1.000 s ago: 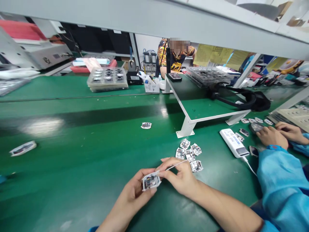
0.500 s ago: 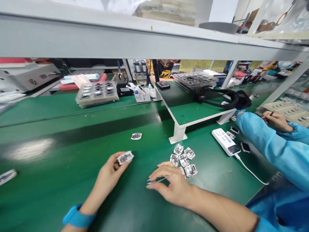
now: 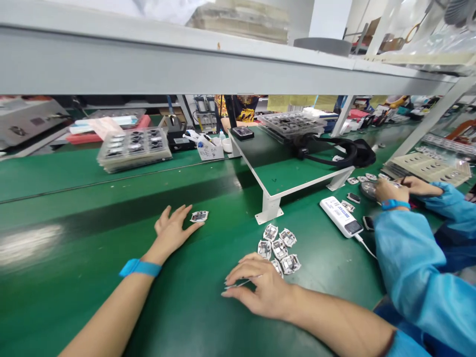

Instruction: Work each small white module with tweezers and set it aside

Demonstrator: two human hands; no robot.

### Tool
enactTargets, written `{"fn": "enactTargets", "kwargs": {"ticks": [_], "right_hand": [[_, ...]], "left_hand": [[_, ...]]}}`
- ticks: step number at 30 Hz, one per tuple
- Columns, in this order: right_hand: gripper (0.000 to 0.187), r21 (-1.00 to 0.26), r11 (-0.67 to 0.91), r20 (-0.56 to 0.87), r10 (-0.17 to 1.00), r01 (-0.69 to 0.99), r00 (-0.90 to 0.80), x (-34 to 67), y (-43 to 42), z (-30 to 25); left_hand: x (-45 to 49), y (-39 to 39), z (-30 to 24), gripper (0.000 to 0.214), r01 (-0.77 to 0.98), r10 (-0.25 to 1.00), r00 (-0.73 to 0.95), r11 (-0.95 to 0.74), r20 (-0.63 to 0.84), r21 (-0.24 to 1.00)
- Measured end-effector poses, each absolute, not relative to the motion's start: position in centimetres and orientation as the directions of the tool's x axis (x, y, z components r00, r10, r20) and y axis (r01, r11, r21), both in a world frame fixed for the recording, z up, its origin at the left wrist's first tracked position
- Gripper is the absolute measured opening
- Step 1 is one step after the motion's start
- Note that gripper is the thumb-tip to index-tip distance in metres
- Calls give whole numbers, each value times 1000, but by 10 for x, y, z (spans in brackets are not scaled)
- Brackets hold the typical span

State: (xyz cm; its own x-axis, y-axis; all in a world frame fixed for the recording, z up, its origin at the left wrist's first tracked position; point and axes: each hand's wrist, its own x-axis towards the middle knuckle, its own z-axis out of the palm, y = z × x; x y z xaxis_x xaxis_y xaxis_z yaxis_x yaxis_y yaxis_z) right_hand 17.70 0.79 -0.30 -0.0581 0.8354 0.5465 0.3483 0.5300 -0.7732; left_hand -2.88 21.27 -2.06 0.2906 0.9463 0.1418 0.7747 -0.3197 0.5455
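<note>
Fingers [image 3: 182,216] of left hand [image 3: 171,234] spread, empty, beside small white-framed circuit module [image 3: 199,216]; right hand [image 3: 262,292], right of module, loosely pinches thin silver tweezers [image 3: 238,284]. Loose grip could drop them.

Your bench surface [image 3: 92,238] is glossy green. Your wristband [image 3: 139,267] is bright blue. The small housings [image 3: 279,246] are white with dark centres. The thin tool [image 3: 238,284] is pale silver. The co-worker's sleeve [image 3: 412,263] is light blue.

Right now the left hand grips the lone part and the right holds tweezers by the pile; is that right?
No: the head view shows the left hand open beside the lone part; the right hand holds tweezers by the pile.
</note>
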Motion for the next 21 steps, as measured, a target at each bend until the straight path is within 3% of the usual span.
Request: {"fn": "enactTargets", "kwargs": {"ticks": [4,8,13,15,17,21], "right_hand": [[6,-759,539,550,831,365,-84,178,9,-7],[7,-767,548,560,826,334,-66,178,7,-5],[7,-944,304,318,941,126,116,178,8,0],[7,-970,244,237,954,-18,183,178,11,-2],[9,-964,220,181,955,-152,233,178,14,-4],[12,-953,125,63,972,-274,225,177,17,-7]], "left_hand": [[-23,209,-16,32,683,959,211,-282,188,673],[-17,177,-10,42,509,981,125,-190,146,839],[-3,112,-3,59,220,992,124,5,-33,975],[0,88,3,60,12,968,166,190,-190,982],[3,69,9,54,-186,920,211,370,-331,910],[6,42,14,49,-273,869,231,490,-438,828]]}}
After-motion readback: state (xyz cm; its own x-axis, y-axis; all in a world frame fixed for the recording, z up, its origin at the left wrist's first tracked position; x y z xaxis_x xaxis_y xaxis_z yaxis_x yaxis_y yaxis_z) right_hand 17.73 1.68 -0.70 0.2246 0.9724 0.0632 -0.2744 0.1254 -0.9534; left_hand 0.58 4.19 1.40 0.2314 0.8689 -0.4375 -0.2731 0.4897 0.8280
